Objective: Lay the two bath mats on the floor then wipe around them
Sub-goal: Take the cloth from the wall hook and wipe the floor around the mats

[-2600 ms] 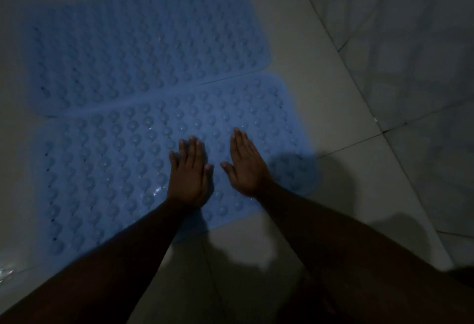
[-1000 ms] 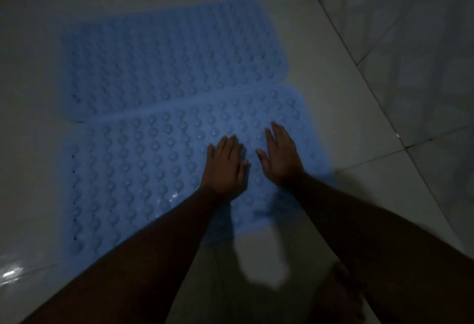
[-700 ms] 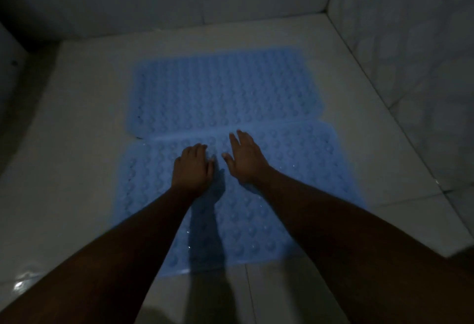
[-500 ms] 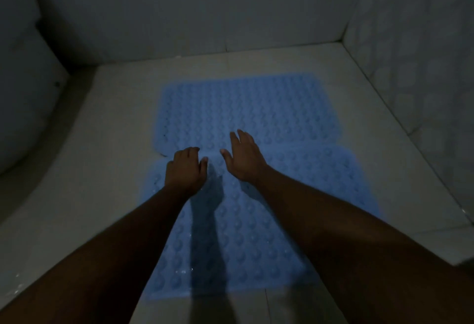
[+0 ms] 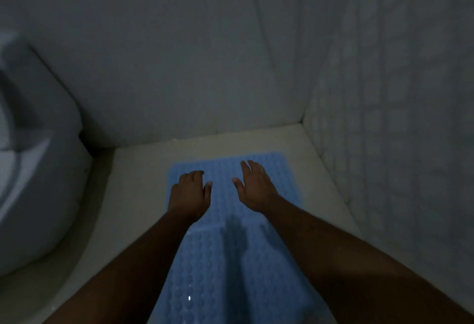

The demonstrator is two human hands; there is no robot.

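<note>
Two light blue bubbled bath mats lie flat on the pale tiled floor, one behind the other. The far mat [image 5: 279, 170] reaches toward the back wall; the near mat [image 5: 218, 272] runs down to the frame's bottom edge. My left hand [image 5: 189, 193] hovers above the far mat's left part, fingers loosely bent, holding nothing. Over the middle of that mat my right hand [image 5: 254, 187] is spread with straight fingers, also holding nothing. Both forearms cover parts of the mats. The scene is dim and blurred.
A white toilet bowl [image 5: 30, 170] stands at the left, close to the mats. The back wall [image 5: 179, 54] and a tiled right wall [image 5: 397, 118] meet in a corner. Bare floor strips [image 5: 128, 195] run on both sides of the mats.
The view has tilted up, bringing walls and toilet into sight. Both hands have lifted off the near mat and moved forward over the far mat.
</note>
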